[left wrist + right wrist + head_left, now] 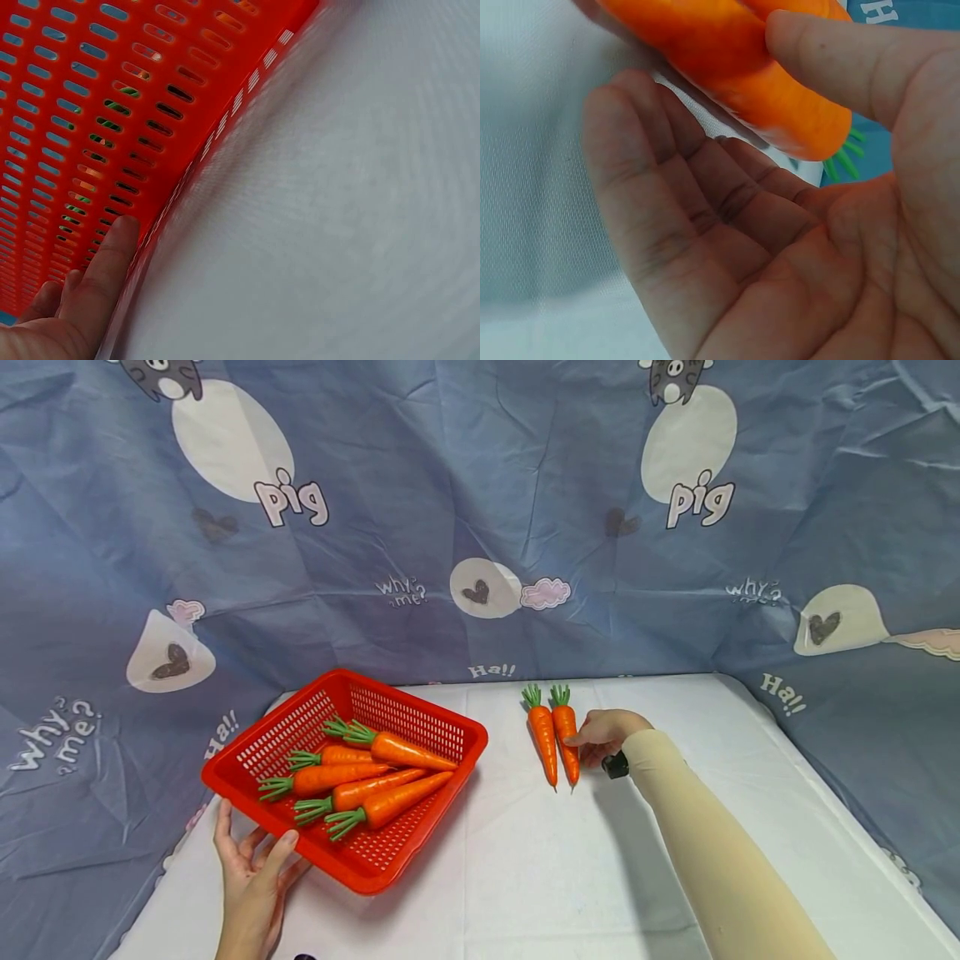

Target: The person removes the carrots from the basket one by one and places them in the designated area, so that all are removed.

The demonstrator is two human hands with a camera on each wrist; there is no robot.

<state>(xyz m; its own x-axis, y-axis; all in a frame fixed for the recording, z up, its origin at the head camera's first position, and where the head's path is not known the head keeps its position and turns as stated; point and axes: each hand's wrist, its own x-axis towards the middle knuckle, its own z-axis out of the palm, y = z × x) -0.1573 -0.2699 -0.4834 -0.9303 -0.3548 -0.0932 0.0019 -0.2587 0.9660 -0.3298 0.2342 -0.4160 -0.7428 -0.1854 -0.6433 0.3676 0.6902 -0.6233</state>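
Note:
Near the back of the table, two carrots with green tops lie side by side, the left carrot (543,735) and the right carrot (564,727). My right hand (606,732) is beside the right one, its thumb touching the orange body. In the right wrist view the other fingers (652,202) are loosely bent, apart from the carrot (780,105). A red plastic basket (345,868) with slotted walls stands on the left and holds several carrots (401,799). My left hand (251,881) is at its near left corner, with fairly straight fingers (101,277) against the outer wall.
A white cloth (525,877) covers the table. Behind it and along both sides hangs a blue printed curtain (480,510). A small dark object (304,957) shows at the bottom edge, partly cut off. The right wrist wears a black device (615,765).

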